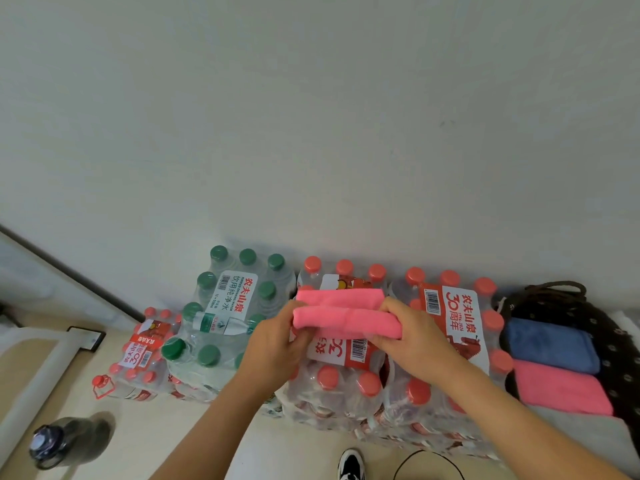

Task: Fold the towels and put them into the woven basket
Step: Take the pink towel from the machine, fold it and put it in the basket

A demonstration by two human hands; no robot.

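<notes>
two hands' (277, 344) (414, 337) grip clamped on one pink towel (346, 315) | basket (613, 348): two towels

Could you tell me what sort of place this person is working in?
Probably a storeroom corner or a home's spare corner: shrink-wrapped packs of bottled water stacked against a bare white wall, on a pale floor.

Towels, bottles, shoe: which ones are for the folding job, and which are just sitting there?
For the job: pink towel held by left hand and right hand; blue towel and second pink towel in the basket.

Just sitting there: water bottle packs, dark bottle, shoe.
</notes>
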